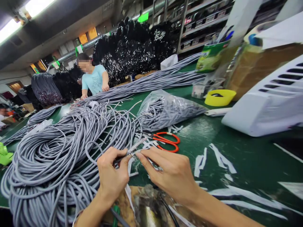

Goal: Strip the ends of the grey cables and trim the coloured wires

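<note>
Between finger and thumb, my left hand (113, 171) grips a grey cable close to its stripped end (137, 145), which points up and to the right. My right hand (169, 171) pinches at the same spot; thin pale strands or a strip show by its fingertips, too small to make out. A narrow white strip (129, 195) hangs below the fingers. Just beyond my hands lie red-handled scissors (177, 142), their blades partly over white scraps. To the left is a large coiled heap of grey cables (54, 148).
A clear plastic bag of short grey pieces (169, 110) lies ahead. At right are white strips (220, 159), a yellow ring-shaped container (220, 97), a white slotted housing (260, 107) and a green pot of pens (210, 56). Across the green table, a co-worker (94, 78) handles long cables.
</note>
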Available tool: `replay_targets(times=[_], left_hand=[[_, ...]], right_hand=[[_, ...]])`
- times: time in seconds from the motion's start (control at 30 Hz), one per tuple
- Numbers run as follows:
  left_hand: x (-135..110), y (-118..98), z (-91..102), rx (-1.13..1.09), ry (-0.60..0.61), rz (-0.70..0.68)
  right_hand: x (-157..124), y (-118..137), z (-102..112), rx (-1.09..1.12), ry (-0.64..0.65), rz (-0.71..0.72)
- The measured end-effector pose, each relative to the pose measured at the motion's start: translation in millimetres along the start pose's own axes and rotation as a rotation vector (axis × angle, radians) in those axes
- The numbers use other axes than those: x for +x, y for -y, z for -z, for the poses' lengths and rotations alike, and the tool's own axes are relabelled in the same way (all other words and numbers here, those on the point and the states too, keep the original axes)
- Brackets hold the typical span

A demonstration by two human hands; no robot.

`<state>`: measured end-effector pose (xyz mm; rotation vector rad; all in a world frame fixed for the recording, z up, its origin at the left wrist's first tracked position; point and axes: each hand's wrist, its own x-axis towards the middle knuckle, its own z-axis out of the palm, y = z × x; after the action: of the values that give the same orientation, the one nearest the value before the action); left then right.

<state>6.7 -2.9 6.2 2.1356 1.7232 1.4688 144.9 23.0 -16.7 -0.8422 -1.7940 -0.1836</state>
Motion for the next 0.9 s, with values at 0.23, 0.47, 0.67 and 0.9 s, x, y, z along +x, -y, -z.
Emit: replay_targets(times=[0.23, 0.47, 0.67, 0.9], left_hand=[[-4, -2, -2.7, 0.012, 0.048, -0.037], [1, 4, -2.6, -0.057, 0.066, 0.132], [5, 1, 3.1, -0.119, 0.068, 0.165], [3, -2, 3.6, -0.103, 0.117, 0.101]], right_hand=[[3, 1, 1, 0.121, 0.077, -0.143], [3, 12, 10, 0.365, 0.093, 0.085], [5, 6, 6, 0.282, 0.063, -0.135], [6, 4, 2, 0.277, 0.068, -0.225]])
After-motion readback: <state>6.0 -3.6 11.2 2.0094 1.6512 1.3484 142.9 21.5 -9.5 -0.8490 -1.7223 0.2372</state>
